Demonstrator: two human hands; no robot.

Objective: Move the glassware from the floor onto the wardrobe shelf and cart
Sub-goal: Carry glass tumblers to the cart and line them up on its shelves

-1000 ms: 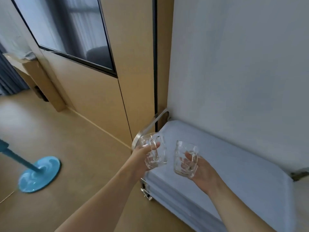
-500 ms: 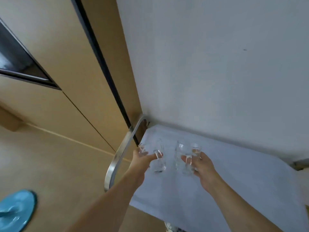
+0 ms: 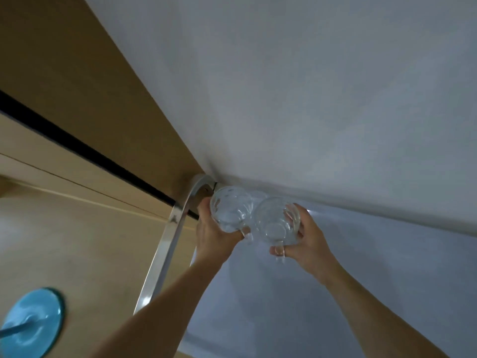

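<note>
Both hands hold a glass mug over the far left corner of the cart top [image 3: 335, 293], close to the white wall [image 3: 309, 86]. The left hand [image 3: 214, 236] curls round the left mug [image 3: 231, 209], thumb at its near side. The right hand [image 3: 307, 241] curls round the right mug [image 3: 276, 220], thumb at the front and fingers behind the glass. The mugs are side by side and very near each other; whether their walls touch cannot be told through the clear glass.

What matters for the set-down is the axis of each mug. Both mouths face up toward the camera, so the long axes run roughly upright, bases toward the cart top. The bases seem to be on or just above the surface, though the view from overhead does not settle it. The left mug sits deeper in the corner, just beside the curved metal handle [image 3: 165, 254] of the cart, so it probably has the least room to spare.
</note>
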